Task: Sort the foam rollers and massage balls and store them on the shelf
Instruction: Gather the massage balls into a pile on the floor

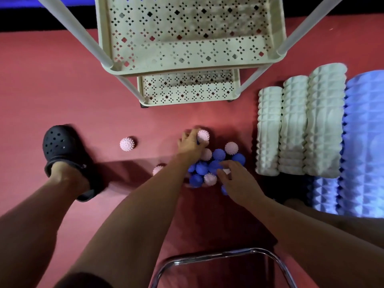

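The left hand (190, 143) curls its fingers round a pink spiky ball (203, 135), holding it at the far edge of the ball pile (212, 165), on the side toward the shelf (187, 38). The right hand (236, 179) hangs over the near side of that pile with fingers spread and loosely bent, the fingertips (223, 163) touching or just above the blue balls (216, 166); whether it holds one cannot be told. The pile mixes blue and pink spiked balls on the red floor (52, 80). Left of the pile lies a lone pink ball (127, 144), and another pink ball (158, 169) peeks out beside the left forearm. Right of the pile three white ridged foam rollers (299, 123) lie side by side, with pale blue rollers (365, 142) beyond them. A foot in a black clog (62, 150) stands further left than the lone ball. A chrome chair frame (224, 258) shows on the near side of the pile.
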